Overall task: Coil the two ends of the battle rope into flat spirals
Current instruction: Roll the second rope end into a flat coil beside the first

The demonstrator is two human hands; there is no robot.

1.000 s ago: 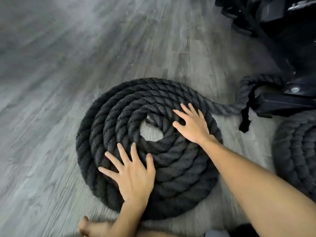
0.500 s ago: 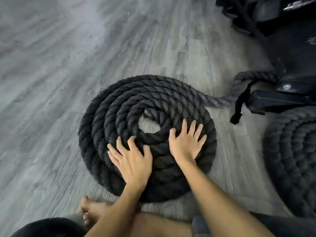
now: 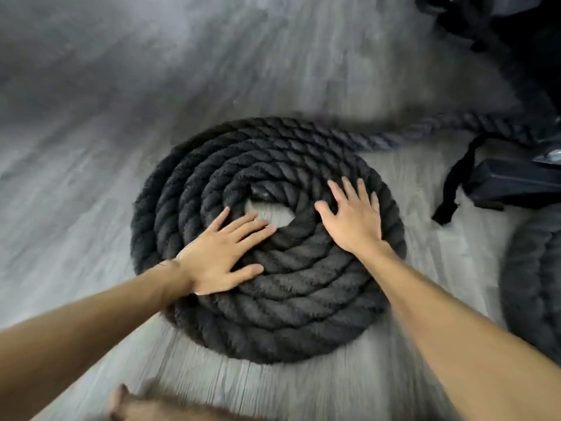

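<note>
A thick black battle rope lies coiled in a flat spiral (image 3: 291, 302) on the grey wood floor, with a small bare gap at its centre. My left hand (image 3: 221, 256) lies flat on the inner turns at the left, fingers straight and reaching to the gap. My right hand (image 3: 353, 220) presses flat on the turns right of the centre, fingers spread. The rope's free length (image 3: 425, 132) runs from the top of the coil off to the right. A second coil (image 3: 534, 287) shows partly at the right edge.
Black gym equipment (image 3: 516, 186) with a hanging black strap (image 3: 455, 189) stands at the right, and more dark gear fills the top right corner. Grey plank floor (image 3: 76, 177) stretches to the left and behind. A bare foot (image 3: 121, 402) shows at the bottom edge.
Both hands have shifted on the coil: the left slid up and inward to the centre gap, the right moved up to the right side. The view moved closer to the coil.
</note>
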